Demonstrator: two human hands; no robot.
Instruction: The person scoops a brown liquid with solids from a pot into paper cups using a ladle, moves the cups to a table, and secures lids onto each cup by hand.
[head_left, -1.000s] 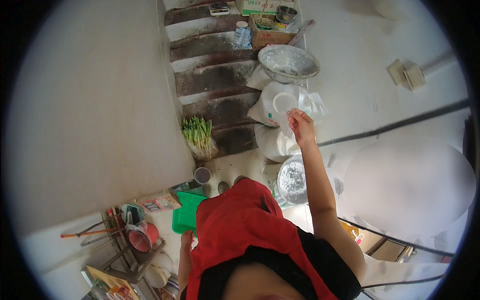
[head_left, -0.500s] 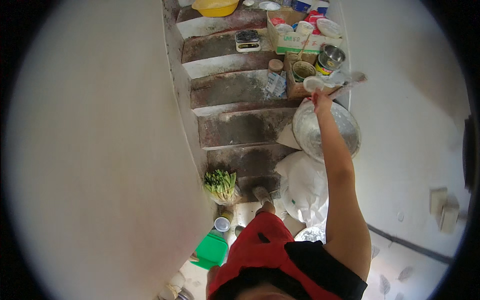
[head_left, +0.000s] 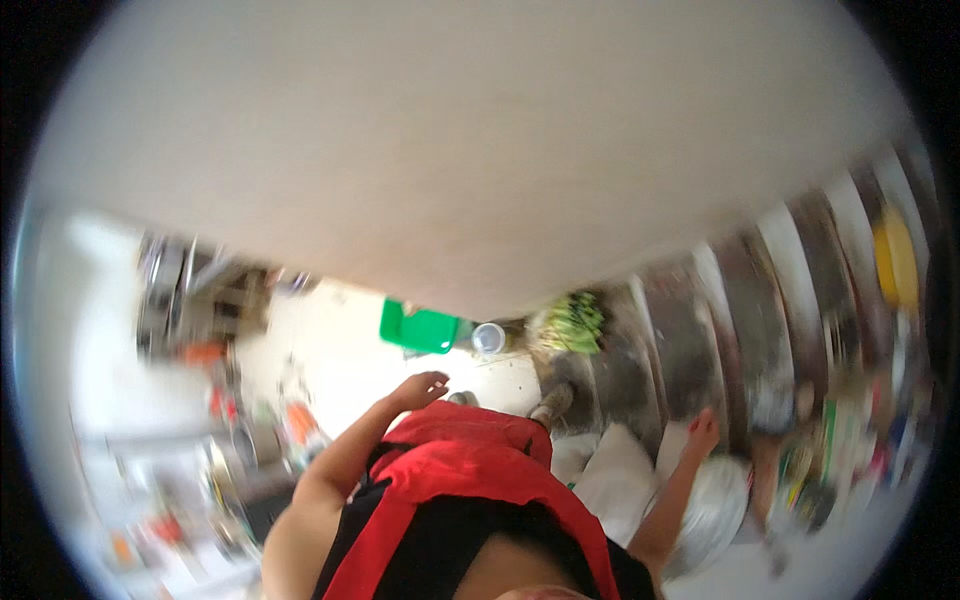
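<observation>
The picture is blurred by head motion. My left hand (head_left: 418, 388) hangs free over the pale floor, fingers apart, holding nothing, a little below a green container (head_left: 418, 327) and a small round cup (head_left: 489, 338). My right hand (head_left: 702, 432) is stretched out to the right, fingers loosely spread, just above a large metal bowl (head_left: 712, 520) and beside a white sack (head_left: 615, 470). I cannot see anything in it. My red and black clothing (head_left: 460, 490) fills the lower middle.
A big pale wall (head_left: 460, 150) covers the upper half. Concrete steps (head_left: 690, 340) climb at the right, crowded with blurred jars and a yellow basin (head_left: 897, 262). A bunch of green vegetables (head_left: 572, 325) lies at the stair foot. Blurred clutter stands at the left (head_left: 200, 400).
The view has swung sharply left, so the stairs slid to the right edge. My right hand came down from the cluttered upper step to the metal bowl. My left hand came into view.
</observation>
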